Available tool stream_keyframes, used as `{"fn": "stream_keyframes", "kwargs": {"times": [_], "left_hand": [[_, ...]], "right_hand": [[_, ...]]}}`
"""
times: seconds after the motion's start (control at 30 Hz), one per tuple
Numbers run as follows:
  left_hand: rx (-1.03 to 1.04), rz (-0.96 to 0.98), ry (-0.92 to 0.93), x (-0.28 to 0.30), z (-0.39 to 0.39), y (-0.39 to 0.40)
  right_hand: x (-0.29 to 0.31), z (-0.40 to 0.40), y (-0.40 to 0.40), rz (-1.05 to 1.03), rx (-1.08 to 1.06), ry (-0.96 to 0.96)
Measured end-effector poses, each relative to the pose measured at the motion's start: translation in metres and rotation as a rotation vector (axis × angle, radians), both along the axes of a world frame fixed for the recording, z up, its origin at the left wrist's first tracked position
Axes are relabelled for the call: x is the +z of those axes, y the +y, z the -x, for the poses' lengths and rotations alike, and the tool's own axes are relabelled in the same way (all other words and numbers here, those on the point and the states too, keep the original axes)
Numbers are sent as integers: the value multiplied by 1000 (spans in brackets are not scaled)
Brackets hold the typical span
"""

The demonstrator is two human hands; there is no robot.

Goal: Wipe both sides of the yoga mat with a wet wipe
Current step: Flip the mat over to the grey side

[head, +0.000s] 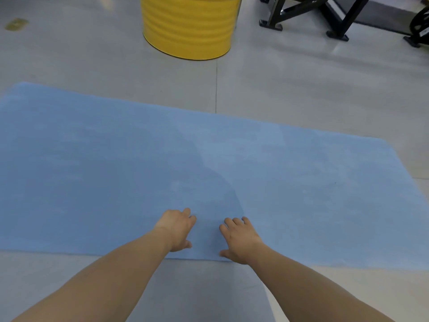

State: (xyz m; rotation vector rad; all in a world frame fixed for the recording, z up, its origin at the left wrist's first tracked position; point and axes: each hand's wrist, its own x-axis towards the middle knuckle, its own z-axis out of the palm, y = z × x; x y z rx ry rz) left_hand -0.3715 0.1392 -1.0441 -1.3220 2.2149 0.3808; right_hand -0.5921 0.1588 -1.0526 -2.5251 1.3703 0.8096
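Now both my hands rest on the blue mat [116, 159], close to its near edge and just apart from each other. My left hand [177, 230] lies palm down with fingers loosely bent, gripping nothing. My right hand [239, 240] does the same, fingers spread on the surface. The mat lies flat on the grey floor [301, 89], stretching out ahead and to both sides. Beyond its far edge stands a yellow drum [189, 26].

A gym or exercise room: a blue yoga mat [209, 170] spread flat on grey floor tiles [301, 89], black steel equipment frames [308, 17] at one o'clock, a yellow ribbed drum [189, 26] at twelve.
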Motion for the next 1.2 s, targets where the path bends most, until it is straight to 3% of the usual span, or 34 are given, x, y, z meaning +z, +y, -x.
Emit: {"fn": "stream_keyframes", "kwargs": {"times": [0.33,0.8,1.2], "left_hand": [[-55,-35,-75,-14,4,16],[-109,-33,-29,-15,4,14],[-218,-50,-16,13,-4,11]], "right_hand": [[-10,-18,-1,-48,40,52],[-18,-14,-4,15,138,63],[13,-18,5,-17,224,-26]]}}
